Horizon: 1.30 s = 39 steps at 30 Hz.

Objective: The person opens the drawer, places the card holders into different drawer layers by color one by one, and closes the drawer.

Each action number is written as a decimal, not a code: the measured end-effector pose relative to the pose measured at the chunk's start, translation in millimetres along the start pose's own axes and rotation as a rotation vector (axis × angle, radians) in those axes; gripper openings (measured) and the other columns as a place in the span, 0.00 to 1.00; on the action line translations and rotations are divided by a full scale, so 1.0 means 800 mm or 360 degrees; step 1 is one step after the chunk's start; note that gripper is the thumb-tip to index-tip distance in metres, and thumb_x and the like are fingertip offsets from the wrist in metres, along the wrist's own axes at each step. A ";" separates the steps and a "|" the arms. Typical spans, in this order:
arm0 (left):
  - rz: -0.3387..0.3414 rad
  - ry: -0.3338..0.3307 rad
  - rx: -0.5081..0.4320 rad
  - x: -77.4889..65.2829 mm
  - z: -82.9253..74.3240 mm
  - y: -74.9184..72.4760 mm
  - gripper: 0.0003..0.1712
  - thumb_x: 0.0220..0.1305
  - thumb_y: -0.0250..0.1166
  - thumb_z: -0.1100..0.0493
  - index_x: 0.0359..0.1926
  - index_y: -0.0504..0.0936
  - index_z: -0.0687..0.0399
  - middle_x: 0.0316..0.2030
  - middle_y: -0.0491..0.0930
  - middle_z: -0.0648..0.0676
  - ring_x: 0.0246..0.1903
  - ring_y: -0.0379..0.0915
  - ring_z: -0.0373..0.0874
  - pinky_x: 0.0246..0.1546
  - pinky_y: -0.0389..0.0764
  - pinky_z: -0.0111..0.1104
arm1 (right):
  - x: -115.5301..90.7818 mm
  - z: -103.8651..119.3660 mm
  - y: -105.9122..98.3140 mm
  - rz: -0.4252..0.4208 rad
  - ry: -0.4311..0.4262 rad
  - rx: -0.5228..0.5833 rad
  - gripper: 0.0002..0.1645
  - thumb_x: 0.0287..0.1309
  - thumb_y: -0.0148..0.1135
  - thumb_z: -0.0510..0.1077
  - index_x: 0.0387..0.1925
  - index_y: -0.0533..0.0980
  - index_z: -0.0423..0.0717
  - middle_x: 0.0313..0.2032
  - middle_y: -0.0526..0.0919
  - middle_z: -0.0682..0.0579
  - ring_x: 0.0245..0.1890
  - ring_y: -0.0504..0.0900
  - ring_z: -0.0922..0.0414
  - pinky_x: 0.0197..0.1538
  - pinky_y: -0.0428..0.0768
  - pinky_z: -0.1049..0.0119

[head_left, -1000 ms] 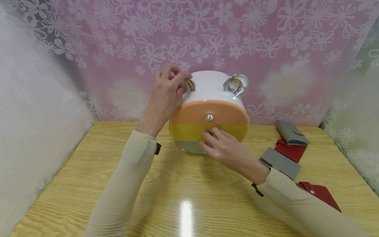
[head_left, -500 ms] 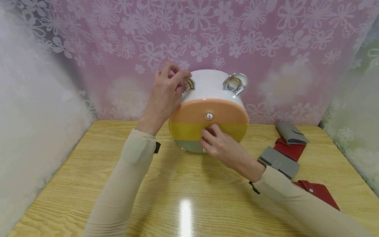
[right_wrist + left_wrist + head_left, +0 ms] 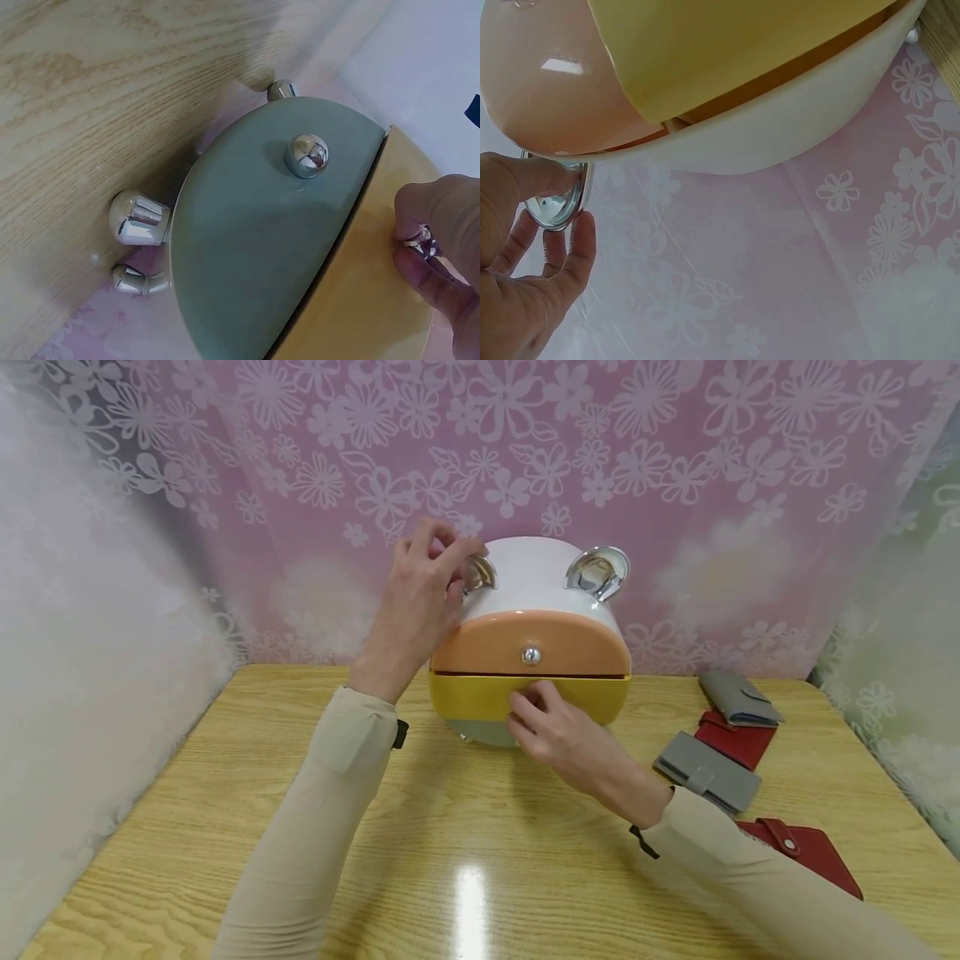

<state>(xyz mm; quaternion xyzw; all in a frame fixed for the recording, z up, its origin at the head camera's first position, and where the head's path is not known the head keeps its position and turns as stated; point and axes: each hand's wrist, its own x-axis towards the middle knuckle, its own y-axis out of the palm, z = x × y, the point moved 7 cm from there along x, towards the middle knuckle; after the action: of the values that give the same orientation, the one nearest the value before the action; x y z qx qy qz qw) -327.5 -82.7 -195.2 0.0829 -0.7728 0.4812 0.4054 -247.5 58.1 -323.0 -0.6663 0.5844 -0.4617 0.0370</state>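
Note:
A rounded white drawer box (image 3: 531, 568) stands on the table with silver ears on top. Its front has an orange drawer (image 3: 480, 645), a yellow drawer (image 3: 468, 697) and a grey-green drawer (image 3: 262, 217). My left hand (image 3: 420, 597) grips the left silver ear (image 3: 559, 208) between thumb and fingers. My right hand (image 3: 570, 735) pinches the silver knob (image 3: 424, 244) of the yellow drawer, which sticks out a little from the box. A dark gap shows above that drawer. What lies inside it is hidden.
On the right of the wooden table (image 3: 300, 793) lie a grey wallet (image 3: 738, 697), a red wallet (image 3: 738, 742), a longer grey wallet (image 3: 708, 770) and another red wallet (image 3: 813, 852). A pink flowered cloth (image 3: 360, 468) hangs behind the box.
The yellow drawer has come forward out of the box, and a gap has opened beneath the orange drawer. My right fingers have closed on its knob. The left hand stays on the ear.

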 end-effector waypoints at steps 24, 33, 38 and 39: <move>-0.0014 -0.0002 -0.0048 0.000 0.000 0.001 0.18 0.70 0.59 0.70 0.56 0.83 0.50 0.52 0.71 0.58 0.50 0.68 0.55 0.52 0.75 0.41 | -0.006 0.010 -0.012 -0.0037 0.0032 0.0074 0.28 0.80 0.33 0.32 0.35 0.81 0.38 0.40 0.79 0.44 0.39 0.76 0.46 0.37 0.83 0.67; -0.0009 0.0005 -0.0044 0.000 0.001 0.001 0.19 0.69 0.60 0.70 0.56 0.83 0.50 0.52 0.71 0.58 0.50 0.68 0.54 0.53 0.74 0.41 | -0.007 0.014 -0.016 -0.0055 0.0032 0.0084 0.27 0.79 0.34 0.32 0.35 0.82 0.38 0.40 0.80 0.44 0.39 0.76 0.47 0.37 0.83 0.67; -0.0023 0.0020 -0.0048 0.001 0.001 0.001 0.19 0.69 0.60 0.70 0.56 0.83 0.50 0.51 0.71 0.58 0.49 0.68 0.54 0.52 0.72 0.41 | -0.008 0.015 -0.019 -0.0073 0.0041 0.0113 0.27 0.79 0.35 0.31 0.34 0.82 0.38 0.40 0.80 0.44 0.39 0.76 0.47 0.37 0.83 0.67; -0.0023 0.0020 -0.0049 0.001 0.001 0.001 0.19 0.69 0.60 0.70 0.56 0.83 0.50 0.52 0.71 0.58 0.49 0.68 0.54 0.52 0.72 0.41 | -0.008 0.015 -0.019 -0.0079 0.0041 0.0120 0.27 0.79 0.36 0.31 0.34 0.82 0.38 0.40 0.80 0.44 0.39 0.76 0.47 0.37 0.83 0.67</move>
<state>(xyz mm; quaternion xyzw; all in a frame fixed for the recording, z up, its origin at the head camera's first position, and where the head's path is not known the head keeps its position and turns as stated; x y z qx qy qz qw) -328.8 -82.9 -195.7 0.0792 -0.7770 0.4669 0.4148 -227.3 62.1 -324.4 -0.6727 0.5503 -0.4928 0.0429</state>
